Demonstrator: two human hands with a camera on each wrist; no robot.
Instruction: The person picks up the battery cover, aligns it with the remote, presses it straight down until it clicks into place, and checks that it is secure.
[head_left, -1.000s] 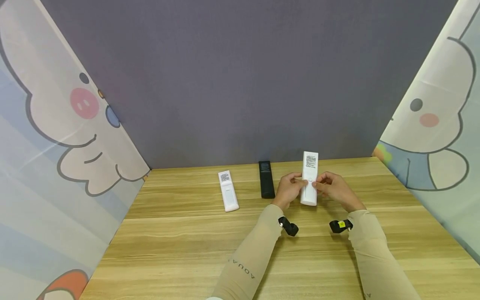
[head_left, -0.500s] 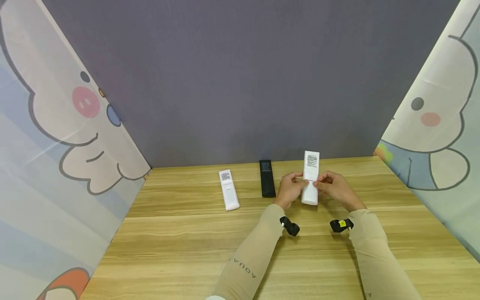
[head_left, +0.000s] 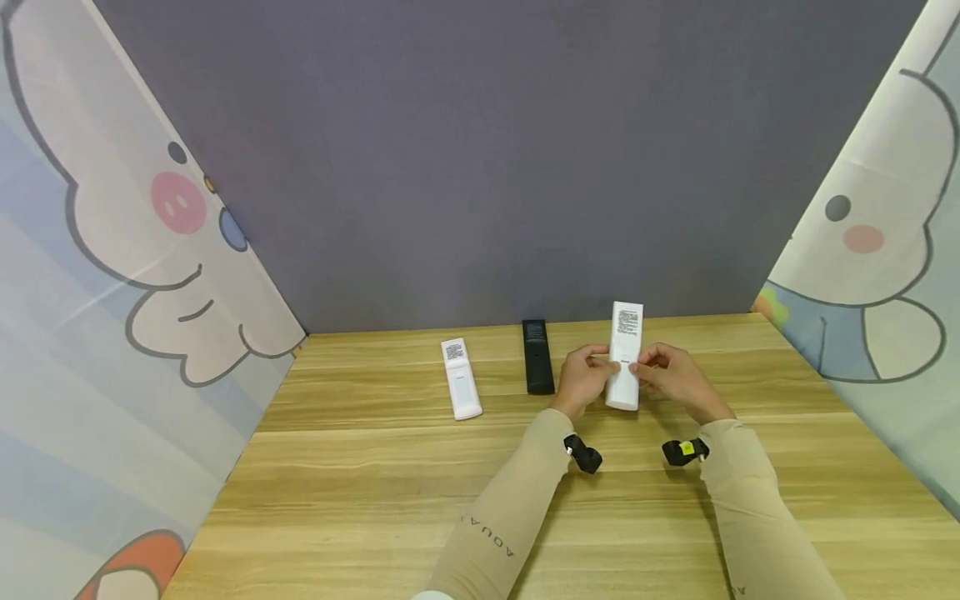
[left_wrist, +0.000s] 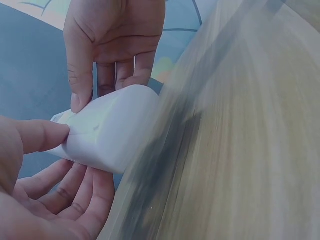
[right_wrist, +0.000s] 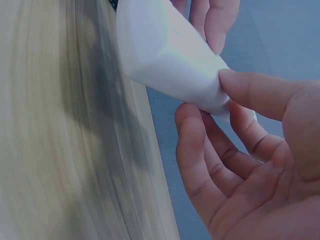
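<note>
A white remote control [head_left: 624, 385], its back with a printed label facing up, is gripped from both sides. On its left edge my left hand [head_left: 582, 378] has the thumb on the back and the fingers curled underneath, as the left wrist view shows. My right hand [head_left: 673, 380] pinches the right edge, thumb on top near the middle. In the right wrist view the remote's rounded end [right_wrist: 150, 45] hangs close over the table, casting a shadow. The remote's front face is hidden.
A black remote control [head_left: 537, 358] lies just left of my left hand, and a second white remote [head_left: 461, 382] lies farther left, both back side up. A grey panel [head_left: 480, 167] stands along the back edge of the wooden table [head_left: 360, 500].
The head view has shifted slightly, so everything sits a little farther right. Both hands keep their grip on the white remote, thumbs near its middle.
</note>
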